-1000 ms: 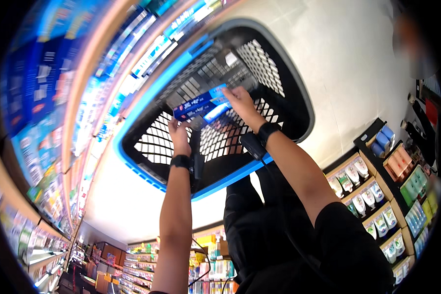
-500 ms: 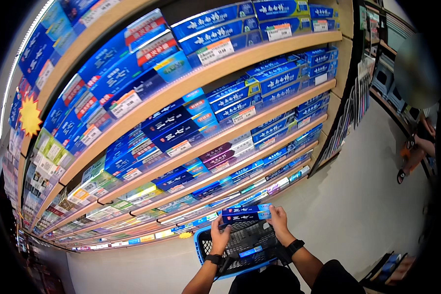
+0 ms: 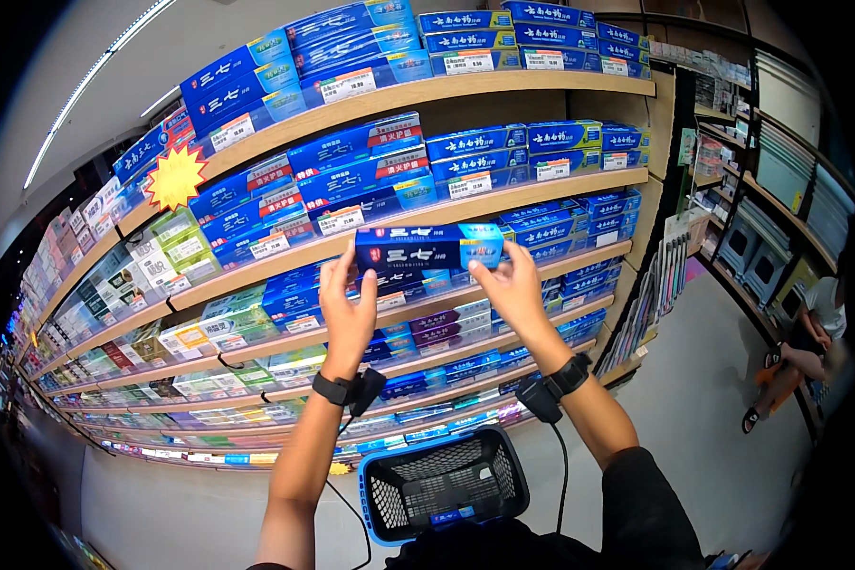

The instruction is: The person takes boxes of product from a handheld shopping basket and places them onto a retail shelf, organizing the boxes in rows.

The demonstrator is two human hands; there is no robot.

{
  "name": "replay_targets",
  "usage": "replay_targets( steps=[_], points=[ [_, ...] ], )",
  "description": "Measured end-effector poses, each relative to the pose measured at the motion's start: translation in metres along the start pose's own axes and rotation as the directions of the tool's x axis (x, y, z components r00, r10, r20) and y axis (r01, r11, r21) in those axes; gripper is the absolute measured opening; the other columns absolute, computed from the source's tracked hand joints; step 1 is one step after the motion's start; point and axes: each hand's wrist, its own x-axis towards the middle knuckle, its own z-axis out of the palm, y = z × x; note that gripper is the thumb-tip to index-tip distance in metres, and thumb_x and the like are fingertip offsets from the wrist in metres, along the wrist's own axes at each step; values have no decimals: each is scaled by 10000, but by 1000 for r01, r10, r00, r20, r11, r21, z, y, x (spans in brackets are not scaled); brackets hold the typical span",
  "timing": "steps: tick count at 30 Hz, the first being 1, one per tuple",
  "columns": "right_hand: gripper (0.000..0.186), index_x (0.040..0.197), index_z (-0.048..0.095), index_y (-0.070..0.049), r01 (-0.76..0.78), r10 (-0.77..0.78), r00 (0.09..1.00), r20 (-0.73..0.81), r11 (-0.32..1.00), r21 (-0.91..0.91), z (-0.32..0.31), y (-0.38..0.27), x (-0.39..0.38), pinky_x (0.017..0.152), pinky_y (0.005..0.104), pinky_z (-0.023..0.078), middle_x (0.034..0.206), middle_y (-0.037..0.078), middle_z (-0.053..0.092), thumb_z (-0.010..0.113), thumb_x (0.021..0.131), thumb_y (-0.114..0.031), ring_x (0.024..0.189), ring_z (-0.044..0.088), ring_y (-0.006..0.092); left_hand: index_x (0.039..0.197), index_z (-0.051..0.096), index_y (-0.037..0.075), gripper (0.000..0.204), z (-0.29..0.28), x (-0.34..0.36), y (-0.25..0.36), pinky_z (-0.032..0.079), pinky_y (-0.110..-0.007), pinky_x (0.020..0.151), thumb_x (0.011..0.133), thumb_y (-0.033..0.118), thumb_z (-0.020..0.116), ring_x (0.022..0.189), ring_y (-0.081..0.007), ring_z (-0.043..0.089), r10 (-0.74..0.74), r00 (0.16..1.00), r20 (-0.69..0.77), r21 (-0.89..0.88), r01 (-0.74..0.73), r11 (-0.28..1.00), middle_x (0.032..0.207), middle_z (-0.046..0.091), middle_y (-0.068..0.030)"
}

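My left hand (image 3: 350, 313) and my right hand (image 3: 511, 290) grip opposite ends of a long dark blue carton (image 3: 408, 249), light blue at its right end, held level before the middle shelves. Whether a second carton lies under it I cannot tell. Behind it, stacked blue toothpaste cartons (image 3: 347, 159) line wooden shelves (image 3: 541, 190). Below my forearms is a black basket with a blue rim (image 3: 365, 484), holding a small blue box (image 3: 451, 516) at its bottom. Both wrists carry black strapped devices with cables.
A yellow starburst sign (image 3: 175, 177) hangs on an upper shelf at left. A rack of slender hanging items (image 3: 644, 309) stands at the shelf's right end. On the far right, a seated person in a white top (image 3: 820, 315) is beside another shelving unit (image 3: 774, 209). Pale floor surrounds the basket.
My hands have risen with the carton from over the basket to shelf height. The view has tilted up from the basket toward the shelves.
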Motion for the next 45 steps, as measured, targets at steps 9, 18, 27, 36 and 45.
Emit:
replay_targets(
  steps=[9,18,27,36,45],
  points=[
    [625,1334,443,36,372,-382,924,-16,910,-185,16,-157,167,739,355,564,1007,238,675,759,833,-162,829,700,276,1432,442,-52,602,-63,199,58,496,-365,982,907,144,661,1127,-248,622,228,973,41,126,-231,965,1284,571,-195],
    [620,1327,482,-6,575,-602,787,136,634,-517,43,-192,263,826,409,577,1085,293,670,791,810,-151,966,702,382,1437,440,-47,672,-70,284,47,490,-390,991,828,139,657,1157,-322,625,94,993,76,127,-103,987,1344,579,-235],
    [621,1293,536,6,528,-513,832,211,613,-588,44,-187,292,870,416,563,1081,275,679,822,784,-206,988,697,372,1472,402,-18,694,-69,294,38,486,-377,1009,813,25,614,1182,-300,613,49,987,154,32,-55,998,1416,524,-230],
    [641,1288,557,7,552,-520,819,242,600,-579,60,-178,307,854,404,568,1057,266,687,833,773,-259,964,704,361,1439,448,-38,672,-73,304,25,526,-329,922,794,36,623,1043,-256,681,103,990,93,62,-109,992,1286,624,-231],
    [652,1297,560,3,540,-512,828,231,613,-577,70,-170,317,801,381,579,1018,250,697,843,760,-236,916,714,338,1417,468,-60,658,-69,303,31,525,-324,888,784,37,617,985,-258,698,14,996,88,59,-19,998,1120,686,-231]
  ],
)
